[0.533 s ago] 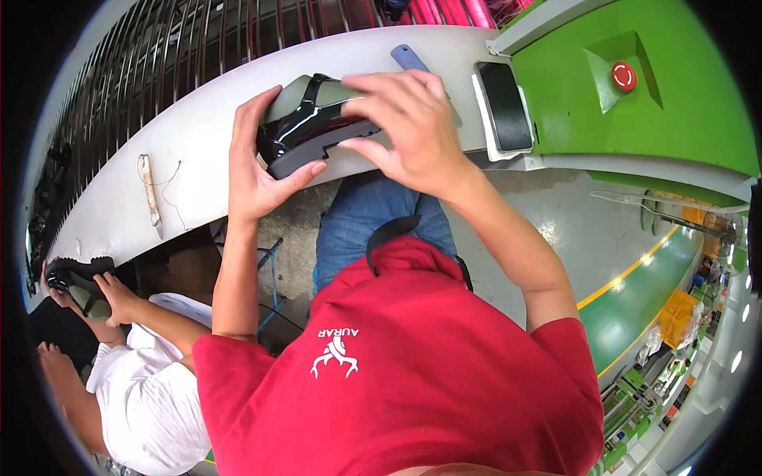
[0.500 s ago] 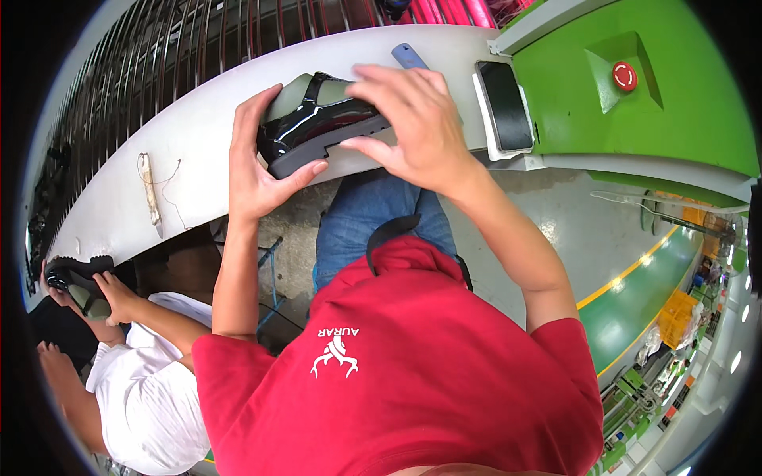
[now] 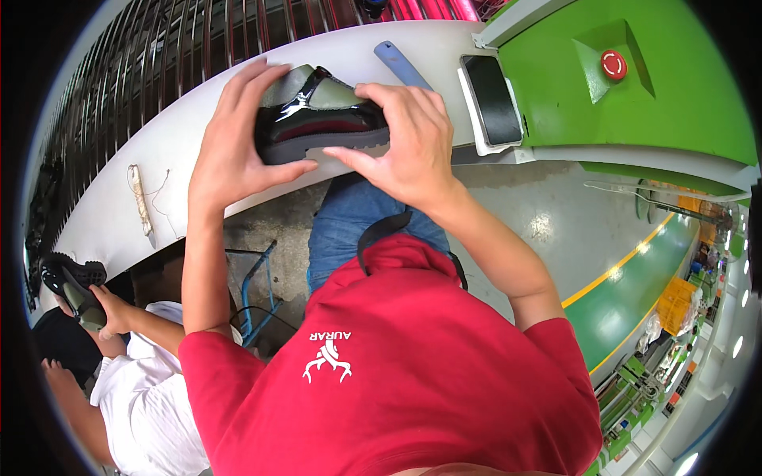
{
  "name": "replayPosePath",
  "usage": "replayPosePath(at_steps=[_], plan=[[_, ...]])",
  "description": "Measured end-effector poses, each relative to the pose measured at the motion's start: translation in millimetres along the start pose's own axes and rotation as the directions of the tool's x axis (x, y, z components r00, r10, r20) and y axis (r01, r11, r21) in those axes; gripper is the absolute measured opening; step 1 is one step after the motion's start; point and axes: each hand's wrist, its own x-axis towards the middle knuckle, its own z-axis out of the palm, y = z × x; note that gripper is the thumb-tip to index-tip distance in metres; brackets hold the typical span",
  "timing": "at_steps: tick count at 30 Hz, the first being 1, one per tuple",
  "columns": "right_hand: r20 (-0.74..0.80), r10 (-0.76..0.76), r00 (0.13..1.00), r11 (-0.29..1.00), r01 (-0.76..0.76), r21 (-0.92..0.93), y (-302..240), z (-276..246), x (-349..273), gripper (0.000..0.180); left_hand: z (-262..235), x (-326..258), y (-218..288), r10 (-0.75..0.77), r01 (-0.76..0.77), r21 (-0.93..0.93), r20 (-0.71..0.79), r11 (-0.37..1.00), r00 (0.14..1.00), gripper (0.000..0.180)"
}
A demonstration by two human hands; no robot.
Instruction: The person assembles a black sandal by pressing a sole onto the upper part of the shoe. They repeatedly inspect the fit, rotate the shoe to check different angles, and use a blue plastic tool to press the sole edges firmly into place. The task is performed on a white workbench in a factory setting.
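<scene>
A glossy black shoe (image 3: 317, 123) with a thick sole and a grey-green insert is held above the white workbench (image 3: 159, 182). My left hand (image 3: 234, 143) grips its left end, fingers over the top and thumb under the sole. My right hand (image 3: 405, 139) clasps the right end, with the thumb lying along the sole's edge. The shoe lies on its side with the sole facing me.
A blue flat tool (image 3: 401, 63) and a dark phone (image 3: 492, 99) in a white tray lie at the bench's far right. A green machine housing (image 3: 675, 103) carries a red button (image 3: 613, 63). At lower left a co-worker's hand (image 3: 111, 309) holds another black shoe (image 3: 71, 282). A small brush (image 3: 141, 202) lies on the bench.
The shoe has turned in my hands, so more of its sole edge faces me. My right thumb has slid along the sole. The co-worker's shoe has barely moved.
</scene>
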Motion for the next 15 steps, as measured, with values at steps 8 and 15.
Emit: replayPosePath(at_steps=[8,15], plan=[[0.214,0.000,0.977,0.956,-0.063,0.288,18,-30,6,0.067,32,37,23,0.185,-0.208,0.212,0.124,0.955,0.975,0.070],[0.152,0.004,0.988,0.923,-0.062,0.380,37,-26,-5,0.056,35,44,36,0.178,-0.209,0.226,0.148,0.951,0.973,0.064]])
